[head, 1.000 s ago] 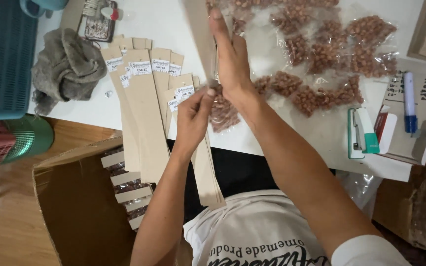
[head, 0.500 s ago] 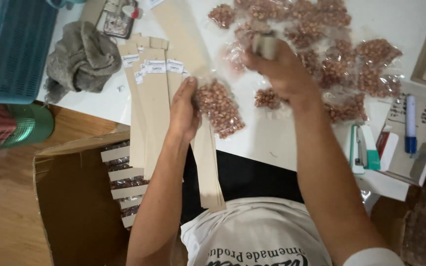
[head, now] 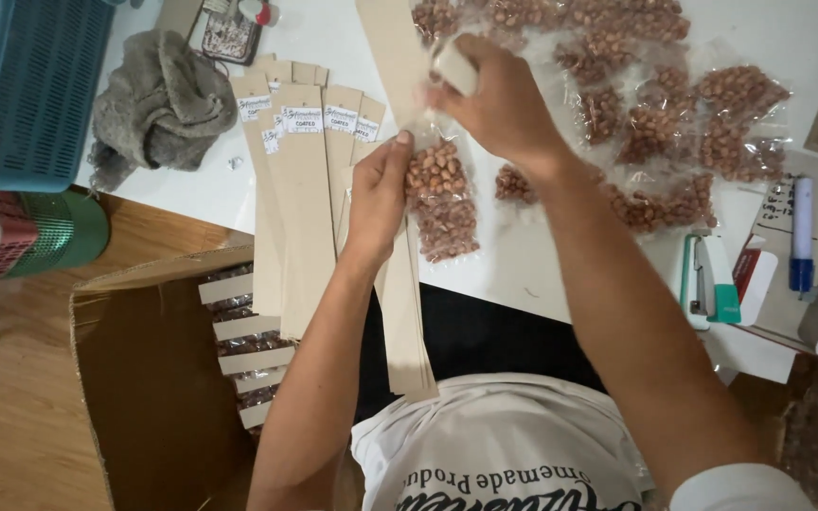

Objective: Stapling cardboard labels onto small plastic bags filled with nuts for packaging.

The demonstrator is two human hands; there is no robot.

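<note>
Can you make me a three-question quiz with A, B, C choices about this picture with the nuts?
1. Where is the grey cloth? A beside the blue basket B in the box C on the stapler
2. What colour is the marker's cap? A red B blue C yellow
3. What is the left hand doing? A resting flat B pinching the bag of peanuts C holding the marker

A: it lies on the white table next to the basket.
B: its lower end is blue.
B: fingertips grip the bag's top.

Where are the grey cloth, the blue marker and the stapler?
grey cloth (head: 158,109), head view, middle of its crumpled folds.
blue marker (head: 801,237), head view, mid barrel.
stapler (head: 707,276), head view, its white-and-teal top.
</note>
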